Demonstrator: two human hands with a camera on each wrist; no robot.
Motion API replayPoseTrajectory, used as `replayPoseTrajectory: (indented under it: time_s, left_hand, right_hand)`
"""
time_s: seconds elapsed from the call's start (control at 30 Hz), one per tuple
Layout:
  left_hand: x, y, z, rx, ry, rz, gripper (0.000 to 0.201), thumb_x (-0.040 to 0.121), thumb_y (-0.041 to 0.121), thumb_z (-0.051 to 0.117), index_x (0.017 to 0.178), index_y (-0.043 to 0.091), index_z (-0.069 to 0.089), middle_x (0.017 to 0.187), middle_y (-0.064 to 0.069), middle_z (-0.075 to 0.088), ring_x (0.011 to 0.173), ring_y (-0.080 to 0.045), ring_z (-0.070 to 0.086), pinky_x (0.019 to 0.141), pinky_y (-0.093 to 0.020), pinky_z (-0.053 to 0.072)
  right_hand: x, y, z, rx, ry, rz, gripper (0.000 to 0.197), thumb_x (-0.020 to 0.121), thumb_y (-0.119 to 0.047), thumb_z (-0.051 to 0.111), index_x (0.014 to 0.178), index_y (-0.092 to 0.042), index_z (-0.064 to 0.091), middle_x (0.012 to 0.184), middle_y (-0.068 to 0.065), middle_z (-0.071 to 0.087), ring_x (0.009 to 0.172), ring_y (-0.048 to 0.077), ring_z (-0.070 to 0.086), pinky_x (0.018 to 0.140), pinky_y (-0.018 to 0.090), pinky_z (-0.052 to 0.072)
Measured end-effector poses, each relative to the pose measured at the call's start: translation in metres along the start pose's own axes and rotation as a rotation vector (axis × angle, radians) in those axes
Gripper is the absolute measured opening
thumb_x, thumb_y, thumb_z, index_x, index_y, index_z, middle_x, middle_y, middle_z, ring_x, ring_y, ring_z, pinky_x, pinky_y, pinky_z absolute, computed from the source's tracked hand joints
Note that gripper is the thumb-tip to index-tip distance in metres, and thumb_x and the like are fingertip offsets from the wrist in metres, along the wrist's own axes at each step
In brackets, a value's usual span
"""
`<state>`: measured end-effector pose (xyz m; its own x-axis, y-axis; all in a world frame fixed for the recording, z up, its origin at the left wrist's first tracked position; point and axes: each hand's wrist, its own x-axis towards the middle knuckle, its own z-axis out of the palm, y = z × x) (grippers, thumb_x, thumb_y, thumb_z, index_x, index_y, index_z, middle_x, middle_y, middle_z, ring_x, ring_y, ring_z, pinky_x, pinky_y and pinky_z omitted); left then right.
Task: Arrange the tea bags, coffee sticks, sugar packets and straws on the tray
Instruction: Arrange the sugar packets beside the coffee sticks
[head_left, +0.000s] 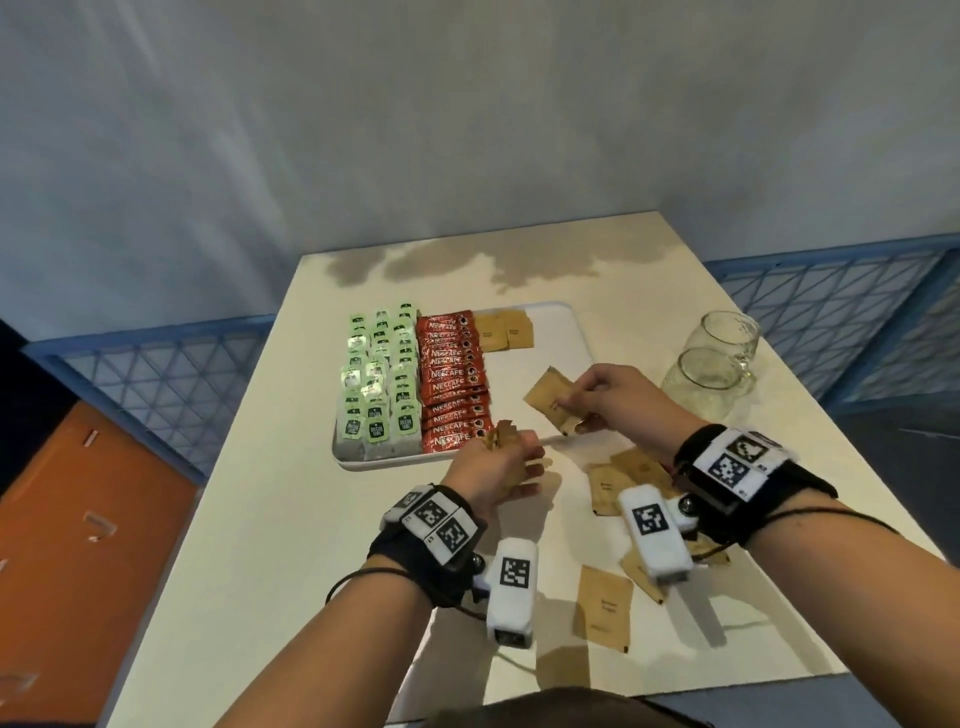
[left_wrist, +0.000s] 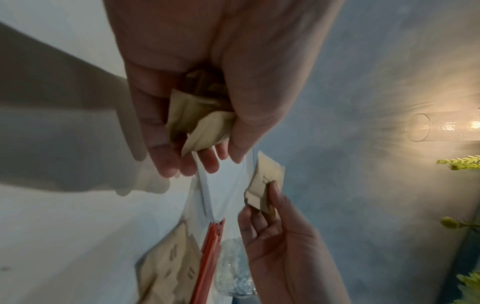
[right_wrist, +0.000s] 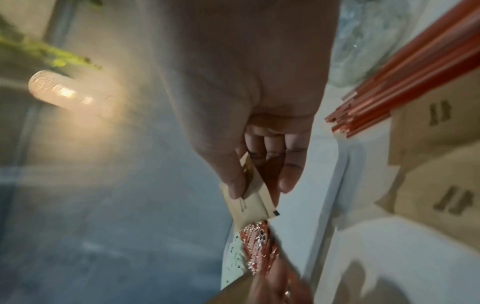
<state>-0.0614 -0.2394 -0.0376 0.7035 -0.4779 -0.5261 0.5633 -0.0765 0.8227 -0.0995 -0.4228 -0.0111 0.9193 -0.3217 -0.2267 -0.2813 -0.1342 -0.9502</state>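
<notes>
Holding brown sugar packets (head_left: 551, 404) in both hands (head_left: 618, 397), above tray (head_left: 563, 353)

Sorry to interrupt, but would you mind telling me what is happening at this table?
A person is laying out drink supplies on a white tray. Green tea bags and red coffee sticks already fill rows. The right hand pinches one brown sugar packet above the tray, while the left hand grips a bunch of sugar packets. Loose packets lie on the table.
</notes>
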Motion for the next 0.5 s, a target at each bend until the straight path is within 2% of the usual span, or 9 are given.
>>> replayPoseTrajectory:
  time_s: [0.13, 0.2, 0.27, 0.37, 0.5]
  left_hand:
    - [0.007, 0.015, 0.017, -0.094, 0.034, 0.058, 0.016, 0.092, 0.015, 0.066, 0.107, 0.008, 0.064, 0.097, -0.007, 0.072, 0.083, -0.019, 0.07, 0.069, -0.031, 0.06]
    - [0.012, 0.022, 0.019, -0.082, 0.102, 0.083, 0.018, 0.092, 0.013, 0.066, 0.109, 0.008, 0.064, 0.098, -0.008, 0.072, 0.082, -0.018, 0.071, 0.068, -0.032, 0.059]
    - [0.018, 0.03, 0.017, -0.039, 0.152, 0.097, 0.014, 0.091, 0.011, 0.066, 0.105, 0.008, 0.064, 0.097, -0.009, 0.07, 0.083, -0.018, 0.069, 0.07, -0.033, 0.059]
    - [0.024, 0.044, 0.008, -0.017, 0.142, 0.072, 0.01, 0.089, 0.009, 0.068, 0.098, 0.008, 0.064, 0.093, -0.009, 0.068, 0.083, -0.02, 0.066, 0.075, -0.036, 0.06]
    - [0.04, 0.062, -0.02, -0.096, 0.11, -0.012, 0.024, 0.084, 0.015, 0.075, 0.103, 0.003, 0.066, 0.102, -0.015, 0.07, 0.095, -0.031, 0.07, 0.083, -0.043, 0.059]
  right_hand:
    - [0.005, 0.0, 0.001, 0.138, -0.034, 0.056, 0.012, 0.09, -0.012, 0.067, 0.085, -0.005, 0.058, 0.08, 0.011, 0.065, 0.069, 0.017, 0.064, 0.062, 0.027, 0.056]
    - [0.009, 0.0, -0.001, 0.089, -0.073, 0.044, 0.013, 0.091, -0.015, 0.067, 0.085, -0.005, 0.06, 0.084, 0.011, 0.066, 0.075, 0.018, 0.064, 0.065, 0.027, 0.056]
    - [0.014, -0.003, -0.004, 0.004, -0.107, 0.015, 0.013, 0.09, -0.015, 0.068, 0.084, -0.005, 0.063, 0.084, 0.006, 0.067, 0.078, 0.015, 0.063, 0.067, 0.025, 0.055]
    - [0.026, -0.007, -0.003, -0.088, -0.139, -0.007, 0.013, 0.089, -0.017, 0.07, 0.079, -0.01, 0.069, 0.077, 0.001, 0.067, 0.073, 0.011, 0.061, 0.065, 0.022, 0.052]
    - [0.057, -0.01, 0.004, -0.111, -0.081, 0.0, 0.013, 0.088, -0.018, 0.071, 0.084, -0.005, 0.072, 0.074, 0.003, 0.067, 0.065, 0.01, 0.059, 0.058, 0.019, 0.048]
